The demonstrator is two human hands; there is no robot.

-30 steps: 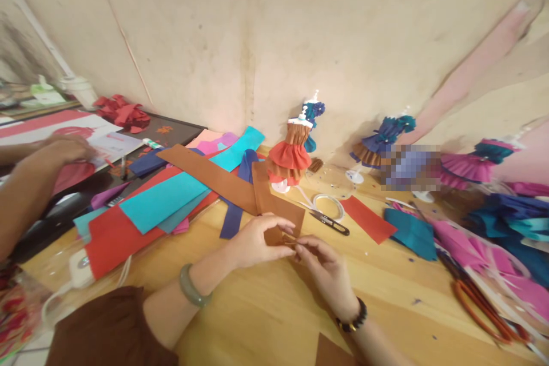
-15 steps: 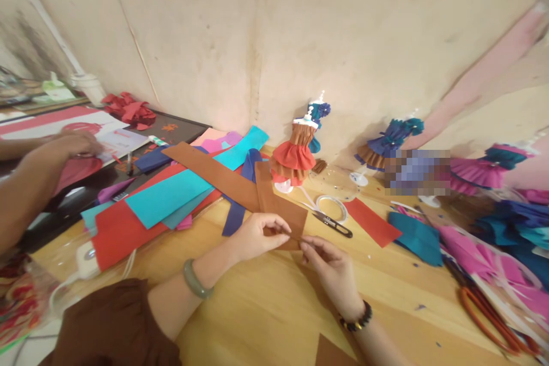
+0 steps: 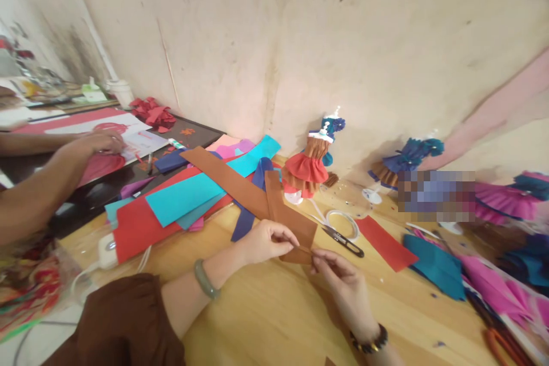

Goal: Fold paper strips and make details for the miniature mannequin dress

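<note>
My left hand [image 3: 272, 243] and my right hand [image 3: 341, 286] are close together above the wooden table, each closed in a pinch. Between their fingertips runs a thin brown strip [image 3: 305, 250], too small to show whether it is paper or cord. Just behind the fingers lies a wider folded brown paper strip [image 3: 300, 227]. Thread snips [image 3: 345, 243] rest beyond my right hand, beside a ring of white cord [image 3: 352, 220]. Behind these, a small dress form [image 3: 306, 167] wears a ruffled brown and red paper dress.
Turquoise [image 3: 184, 197] and red paper strips [image 3: 132, 234] overlap at left, near a white power strip [image 3: 107, 251]. A co-worker's hands [image 3: 100, 143] handle red material farther left. A red piece [image 3: 386, 245], teal paper [image 3: 433, 263] and orange-handled scissors [image 3: 501, 343] lie at right.
The view has swung left, so everything sits farther right and mostly lower in the picture. Both my hands keep the same pinch on the thin brown strip.
</note>
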